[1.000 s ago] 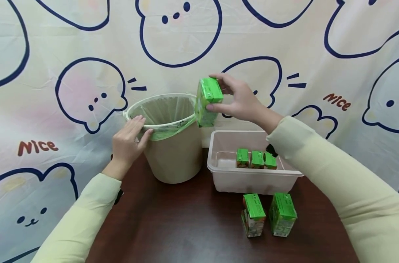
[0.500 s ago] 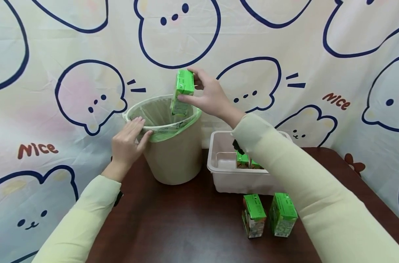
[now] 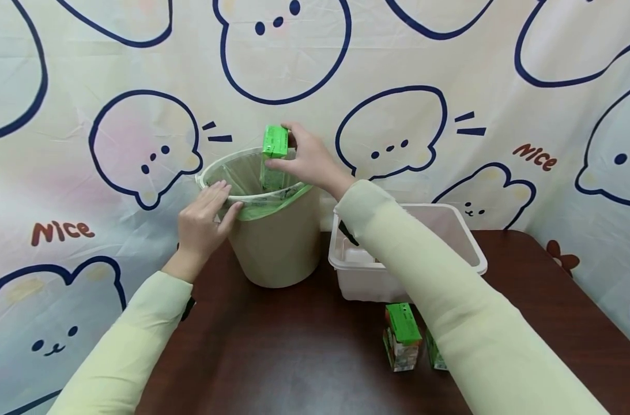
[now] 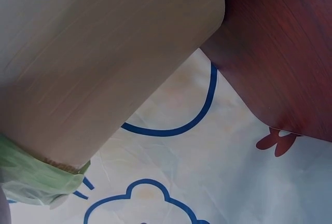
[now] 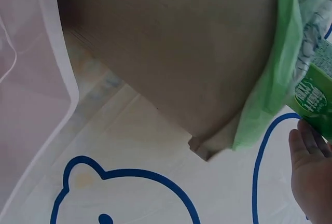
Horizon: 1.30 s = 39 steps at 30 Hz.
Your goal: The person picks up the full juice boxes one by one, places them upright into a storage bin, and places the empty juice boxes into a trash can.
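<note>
In the head view my right hand pinches a green drink carton by its sides, thumb in front. The carton is upright, its lower part inside the mouth of a beige trash bin. A pale green bag lines the bin and folds over the rim. My left hand rests on the near-left rim with fingers straight across it and thumb against the outer bag. The right wrist view catches the held carton beside the bag's edge.
A pale plastic tub stands right of the bin; my right forearm hides most of its inside. Before it on the dark wooden table are a green-topped carton and another, partly covered by the sleeve. A printed cloth hangs behind.
My right hand has carried the drink carton leftward from beside the bin to over its mouth, then lowered it partly inside. The left hand has stayed on the rim.
</note>
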Each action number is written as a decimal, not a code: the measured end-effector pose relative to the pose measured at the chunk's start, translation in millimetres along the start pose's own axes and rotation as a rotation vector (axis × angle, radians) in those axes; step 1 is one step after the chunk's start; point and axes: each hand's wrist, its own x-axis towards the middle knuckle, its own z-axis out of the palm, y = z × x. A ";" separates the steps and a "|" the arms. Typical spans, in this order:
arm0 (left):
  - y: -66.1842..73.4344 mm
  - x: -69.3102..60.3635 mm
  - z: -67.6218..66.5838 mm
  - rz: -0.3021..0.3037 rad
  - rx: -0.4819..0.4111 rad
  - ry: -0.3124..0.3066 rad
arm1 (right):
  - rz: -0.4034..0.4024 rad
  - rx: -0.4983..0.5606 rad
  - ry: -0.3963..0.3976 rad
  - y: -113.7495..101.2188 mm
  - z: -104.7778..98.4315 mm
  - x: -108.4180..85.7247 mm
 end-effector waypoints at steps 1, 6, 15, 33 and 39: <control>-0.1 0.3 0.4 -0.003 -0.002 0.004 | 0.016 -0.005 -0.014 0.2 1.5 0.6; 0.1 2.0 0.2 -0.008 -0.002 0.009 | 0.101 0.017 -0.069 -0.6 9.4 4.1; 0.6 1.5 -1.3 -0.007 0.010 -0.005 | 0.150 -0.092 -0.135 -2.4 17.3 6.8; 1.7 -0.9 -1.9 -0.010 0.018 -0.017 | 0.178 -0.246 -0.215 1.8 23.9 8.2; 1.5 0.8 -1.0 -0.009 0.020 -0.021 | 0.183 -0.258 -0.225 2.7 23.1 8.2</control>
